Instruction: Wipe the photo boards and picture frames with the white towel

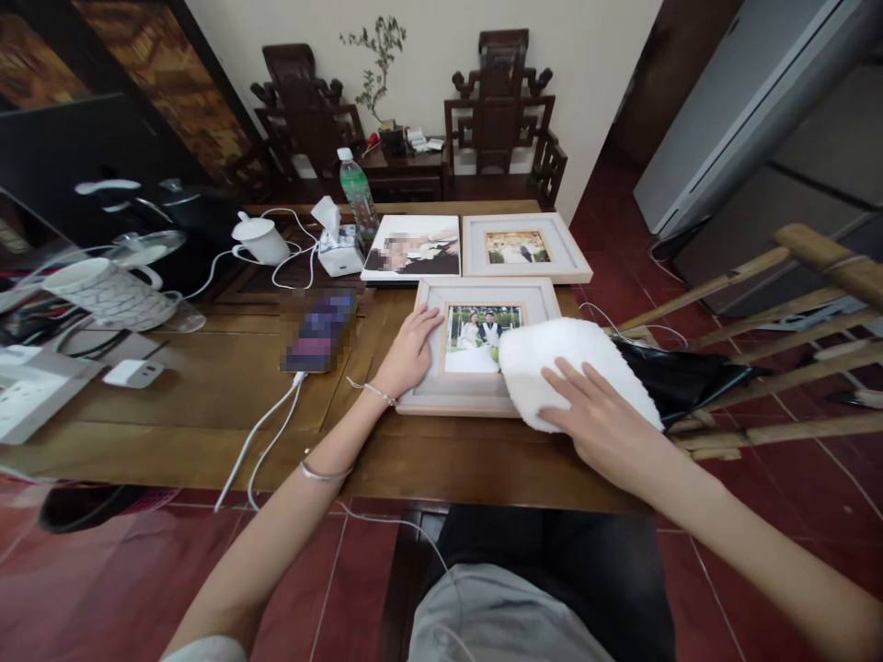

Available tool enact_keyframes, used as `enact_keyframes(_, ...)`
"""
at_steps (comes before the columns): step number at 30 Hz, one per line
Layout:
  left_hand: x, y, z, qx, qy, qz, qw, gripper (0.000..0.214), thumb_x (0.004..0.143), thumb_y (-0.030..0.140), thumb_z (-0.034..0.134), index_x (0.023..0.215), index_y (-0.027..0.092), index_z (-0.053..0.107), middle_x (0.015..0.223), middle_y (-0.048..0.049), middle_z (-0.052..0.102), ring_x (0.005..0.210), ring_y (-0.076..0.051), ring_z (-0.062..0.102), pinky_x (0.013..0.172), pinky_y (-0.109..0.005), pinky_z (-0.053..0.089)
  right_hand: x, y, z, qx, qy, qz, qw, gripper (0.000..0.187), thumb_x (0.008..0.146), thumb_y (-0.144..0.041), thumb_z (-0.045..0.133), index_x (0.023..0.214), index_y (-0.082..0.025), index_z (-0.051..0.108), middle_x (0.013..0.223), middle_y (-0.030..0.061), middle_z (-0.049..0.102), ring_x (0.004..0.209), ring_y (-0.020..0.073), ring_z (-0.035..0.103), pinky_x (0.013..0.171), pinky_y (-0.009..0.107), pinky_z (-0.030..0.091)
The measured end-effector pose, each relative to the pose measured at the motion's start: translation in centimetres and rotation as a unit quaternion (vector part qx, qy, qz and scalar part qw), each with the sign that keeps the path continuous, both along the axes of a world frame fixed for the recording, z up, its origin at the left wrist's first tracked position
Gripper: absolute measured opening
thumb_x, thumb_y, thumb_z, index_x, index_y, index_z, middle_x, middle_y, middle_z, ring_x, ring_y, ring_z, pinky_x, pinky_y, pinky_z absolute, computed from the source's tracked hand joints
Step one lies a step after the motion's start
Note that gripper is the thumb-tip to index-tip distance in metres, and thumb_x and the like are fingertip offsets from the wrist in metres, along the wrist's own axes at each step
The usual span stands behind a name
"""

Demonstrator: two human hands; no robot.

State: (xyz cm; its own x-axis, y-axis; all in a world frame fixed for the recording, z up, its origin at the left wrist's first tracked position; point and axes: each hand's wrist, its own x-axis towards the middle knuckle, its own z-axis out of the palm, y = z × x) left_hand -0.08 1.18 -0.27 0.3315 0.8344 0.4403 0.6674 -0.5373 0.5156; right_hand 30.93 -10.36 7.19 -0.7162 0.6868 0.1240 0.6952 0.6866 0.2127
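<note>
A wooden picture frame (475, 399) with a grey mat and a couple's photo lies face up near the table's front edge. My left hand (412, 351) grips its left side, with the fingers resting over the border. Over the frame's right part is a fluffy white cloth (572, 345), which covers that side and a corner of the photo. My right hand (586, 405) holds the cloth from above, fingers spread and pressed on it. Behind lie a second wooden frame (576, 265) and a white-edged photo panel (414, 246), side by side.
A phone (318, 333) with a white cable lies left of my left hand. Farther back stand a tissue box (340, 253), a green-labelled bottle (357, 193) and a lidded white cup (262, 239). A patterned mug (110, 292) and a power strip (34, 386) occupy the left. A bamboo chair (745, 294) stands right.
</note>
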Motion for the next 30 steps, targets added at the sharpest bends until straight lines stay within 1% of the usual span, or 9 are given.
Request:
enact_keyframes(2, -0.1, 0.1, -0.1, 0.001, 0.006, -0.006, 1.0, 0.054, 0.081, 0.002, 0.041, 0.131, 0.015, 0.058, 0.144, -0.0126, 0.054, 0.145, -0.028, 0.036, 0.121, -0.057, 0.029, -0.1, -0.7, -0.4, -0.008, 0.014, -0.008, 1.0, 0.055, 0.067, 0.007, 0.052, 0.107, -0.024, 0.073, 0.137, 0.0159, 0.058, 0.135, 0.044, 0.044, 0.106, 0.062, 0.042)
enact_keyframes(5, -0.3, 0.3, -0.3, 0.005, 0.019, -0.013, 1.0, 0.055, 0.081, 0.003, 0.041, 0.133, 0.014, 0.057, 0.146, -0.0134, 0.052, 0.145, -0.028, 0.035, 0.121, -0.057, 0.028, -0.6, 0.6, -0.8, -0.041, 0.04, -0.059, 0.997, 0.057, 0.069, 0.004, 0.05, 0.114, -0.025, 0.07, 0.143, 0.0149, 0.054, 0.14, 0.0444, 0.038, 0.103, 0.069, 0.04)
enact_keyframes(10, -0.6, 0.2, -0.1, -0.003, 0.036, -0.034, 0.999, 0.059, 0.08, 0.003, 0.041, 0.135, 0.015, 0.055, 0.148, -0.0128, 0.051, 0.147, -0.028, 0.032, 0.121, -0.058, 0.026, -1.4, 7.3, -0.6, -0.029, 0.093, -0.129, 0.987, 0.055, 0.076, 0.0, 0.044, 0.126, -0.016, 0.06, 0.144, 0.0209, 0.051, 0.141, 0.0419, 0.035, 0.099, 0.067, 0.041)
enact_keyframes(13, -0.6, 0.0, 0.2, -0.002, 0.037, -0.032, 0.999, 0.059, 0.08, 0.003, 0.04, 0.135, 0.016, 0.056, 0.147, -0.012, 0.051, 0.147, -0.027, 0.033, 0.121, -0.057, 0.027, -1.7, 11.3, -0.1, 0.004, 0.068, -0.116, 0.991, 0.057, 0.076, 0.002, 0.041, 0.129, -0.012, 0.057, 0.14, 0.023, 0.053, 0.139, 0.0401, 0.037, 0.101, 0.063, 0.039)
enact_keyframes(16, -0.5, -0.1, 0.3, -0.001, 0.031, -0.022, 0.999, 0.058, 0.079, 0.002, 0.041, 0.133, 0.016, 0.058, 0.146, -0.0119, 0.053, 0.146, -0.028, 0.035, 0.121, -0.057, 0.029, -1.9, 12.8, 0.3, 0.005, 0.023, -0.091, 0.996, 0.058, 0.077, 0.004, 0.039, 0.13, -0.013, 0.058, 0.132, 0.0211, 0.058, 0.137, 0.0375, 0.04, 0.104, 0.06, 0.037)
enact_keyframes(19, -0.4, 0.0, 0.1, 0.002, 0.021, -0.014, 1.0, 0.059, 0.078, 0.002, 0.042, 0.133, 0.017, 0.058, 0.145, -0.0106, 0.054, 0.146, -0.028, 0.036, 0.121, -0.058, 0.029, -1.9, 11.1, 0.5, -0.011, 0.0, -0.065, 0.998, 0.056, 0.078, 0.004, 0.041, 0.127, -0.015, 0.062, 0.132, 0.0196, 0.059, 0.138, 0.0366, 0.04, 0.107, 0.059, 0.034)
enact_keyframes(22, -0.3, 0.2, -0.1, 0.002, 0.013, -0.013, 1.0, 0.059, 0.078, 0.003, 0.043, 0.134, 0.016, 0.057, 0.145, -0.0115, 0.054, 0.145, -0.028, 0.036, 0.121, -0.058, 0.028, -1.6, 7.2, 0.7, -0.022, -0.005, -0.048, 0.999, 0.052, 0.077, 0.004, 0.045, 0.121, -0.015, 0.067, 0.134, 0.0209, 0.058, 0.137, 0.0379, 0.042, 0.109, 0.059, 0.033)
enact_keyframes(26, -0.2, 0.2, -0.2, 0.004, 0.017, 0.002, 1.0, 0.055, 0.083, 0.007, 0.042, 0.136, 0.011, 0.054, 0.147, -0.0152, 0.051, 0.145, -0.028, 0.037, 0.122, -0.054, 0.028, -1.1, 1.4, 1.2, -0.038, -0.004, -0.014, 0.999, 0.053, 0.071, 0.004, 0.05, 0.115, -0.017, 0.07, 0.132, 0.0229, 0.06, 0.133, 0.0409, 0.047, 0.106, 0.059, 0.038)
enact_keyframes(30, 0.0, 0.0, 0.1, -0.008, 0.047, 0.007, 0.999, 0.051, 0.093, 0.023, 0.042, 0.143, 0.013, 0.048, 0.151, -0.0147, 0.047, 0.147, -0.029, 0.033, 0.123, -0.054, 0.024, -1.1, -2.4, 1.3, -0.057, 0.024, 0.008, 0.998, 0.063, 0.063, 0.004, 0.053, 0.118, -0.022, 0.067, 0.134, 0.0204, 0.06, 0.131, 0.0404, 0.049, 0.104, 0.057, 0.042)
